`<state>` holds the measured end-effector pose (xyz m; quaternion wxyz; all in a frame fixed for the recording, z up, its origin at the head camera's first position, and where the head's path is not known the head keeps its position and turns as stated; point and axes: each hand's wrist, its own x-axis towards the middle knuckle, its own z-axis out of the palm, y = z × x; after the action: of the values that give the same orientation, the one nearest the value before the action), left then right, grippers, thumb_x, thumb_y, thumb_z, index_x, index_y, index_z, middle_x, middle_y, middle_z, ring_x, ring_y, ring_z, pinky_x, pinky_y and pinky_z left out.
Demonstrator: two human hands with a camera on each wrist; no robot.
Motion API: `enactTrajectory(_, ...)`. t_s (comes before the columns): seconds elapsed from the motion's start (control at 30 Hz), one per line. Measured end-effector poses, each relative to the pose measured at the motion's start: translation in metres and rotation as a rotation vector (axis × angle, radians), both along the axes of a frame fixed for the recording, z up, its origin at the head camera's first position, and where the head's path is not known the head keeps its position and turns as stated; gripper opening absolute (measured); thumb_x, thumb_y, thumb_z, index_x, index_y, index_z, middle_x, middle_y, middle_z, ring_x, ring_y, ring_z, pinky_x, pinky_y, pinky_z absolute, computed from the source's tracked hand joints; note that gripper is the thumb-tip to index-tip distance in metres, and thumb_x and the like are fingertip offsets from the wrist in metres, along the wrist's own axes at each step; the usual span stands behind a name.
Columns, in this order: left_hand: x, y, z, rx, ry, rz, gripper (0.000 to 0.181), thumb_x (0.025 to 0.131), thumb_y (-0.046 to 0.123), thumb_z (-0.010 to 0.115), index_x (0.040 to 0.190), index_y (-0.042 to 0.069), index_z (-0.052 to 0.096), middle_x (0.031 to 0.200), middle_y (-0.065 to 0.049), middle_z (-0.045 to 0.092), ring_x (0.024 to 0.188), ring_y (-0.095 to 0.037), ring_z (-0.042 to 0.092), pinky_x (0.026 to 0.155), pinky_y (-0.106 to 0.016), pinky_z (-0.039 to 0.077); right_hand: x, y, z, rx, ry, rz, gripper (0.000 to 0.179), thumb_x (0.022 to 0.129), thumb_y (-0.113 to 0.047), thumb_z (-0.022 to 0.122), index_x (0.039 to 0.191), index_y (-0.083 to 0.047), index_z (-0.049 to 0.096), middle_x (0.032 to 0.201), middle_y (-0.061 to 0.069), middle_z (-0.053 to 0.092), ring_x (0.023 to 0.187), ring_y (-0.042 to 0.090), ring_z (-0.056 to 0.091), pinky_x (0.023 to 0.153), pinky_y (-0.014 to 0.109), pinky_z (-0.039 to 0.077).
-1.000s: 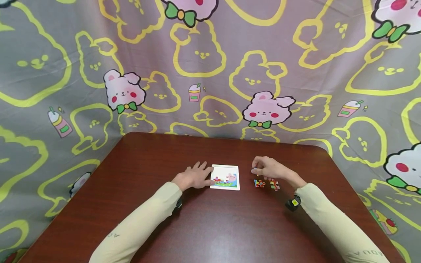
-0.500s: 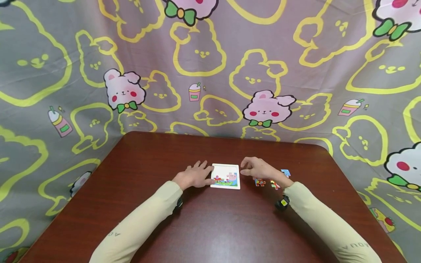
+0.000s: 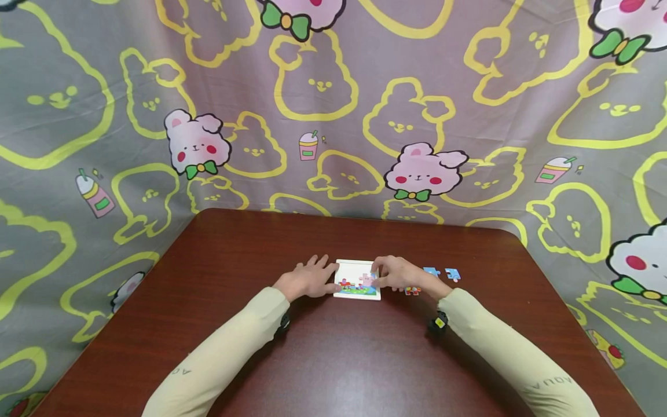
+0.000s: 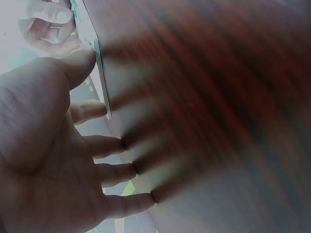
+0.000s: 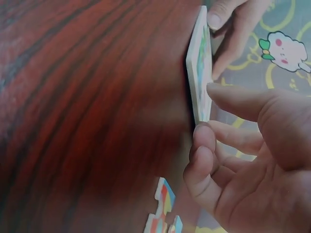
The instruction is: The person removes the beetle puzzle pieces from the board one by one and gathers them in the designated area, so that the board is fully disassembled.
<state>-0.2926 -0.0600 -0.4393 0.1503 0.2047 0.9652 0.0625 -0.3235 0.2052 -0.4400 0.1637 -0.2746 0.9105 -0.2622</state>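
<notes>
A white-framed puzzle tray (image 3: 356, 262) lies on the table, partly filled with a pig picture along its bottom and right. My left hand (image 3: 310, 278) rests at its left edge with fingers spread; the thumb touches the frame in the left wrist view. Over the tray's right side, my right hand (image 3: 401, 273) has thumb and index finger bent around a puzzle piece that is mostly hidden by the fingers. The right wrist view shows that thumb at the tray's picture (image 5: 202, 68). Loose blue puzzle pieces (image 3: 452, 274) lie right of the right hand.
A red and yellow puzzle piece (image 3: 412, 291) lies partly under the right hand, seen also as loose pieces (image 5: 164, 196) in the right wrist view. The brown table (image 3: 333, 347) ends at a patterned cloth (image 3: 323, 133) behind.
My right hand has moved left from above the loose pieces to the tray's right side, uncovering the blue pieces behind it. The left hand has stayed at the tray's left edge.
</notes>
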Motion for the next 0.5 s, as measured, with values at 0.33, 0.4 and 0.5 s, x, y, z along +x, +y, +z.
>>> enactTrajectory(0.33, 0.0017, -0.0011, 0.001, 0.0, -0.001, 0.004, 0.068, 0.099, 0.055, 0.047, 0.156, 0.025, 0.027, 0.165, -0.013, 0.015, 0.152, -0.039, 0.013, 0.117, -0.062, 0.022, 0.0003, -0.0063, -0.002, 0.009, -0.019, -0.037, 0.024, 0.09, -0.023, 0.073, 0.105, -0.008, 0.061, 0.078, 0.004, 0.064, 0.051, 0.016, 0.053, 0.044, 0.029, 0.046)
enactTrajectory(0.4, 0.0019, -0.0013, 0.0007, 0.001, 0.0, 0.002, 0.068, 0.099, 0.055, 0.047, 0.156, 0.025, 0.027, 0.165, -0.013, 0.015, 0.152, -0.04, 0.013, 0.116, -0.062, 0.022, 0.0003, -0.0072, -0.0023, 0.012, -0.012, -0.042, 0.024, 0.089, -0.023, 0.073, 0.104, -0.008, 0.062, 0.078, 0.003, 0.064, 0.05, 0.014, 0.052, 0.045, 0.028, 0.046)
enactTrajectory(0.5, 0.0015, -0.0011, -0.0005, 0.002, 0.004, 0.001, 0.067, 0.099, 0.055, 0.047, 0.156, 0.025, 0.028, 0.165, -0.013, 0.016, 0.151, -0.04, 0.014, 0.116, -0.062, 0.023, 0.0, -0.0085, -0.003, 0.024, 0.006, -0.048, 0.023, 0.089, -0.022, 0.074, 0.102, -0.007, 0.063, 0.079, 0.002, 0.065, 0.05, 0.012, 0.052, 0.044, 0.027, 0.046)
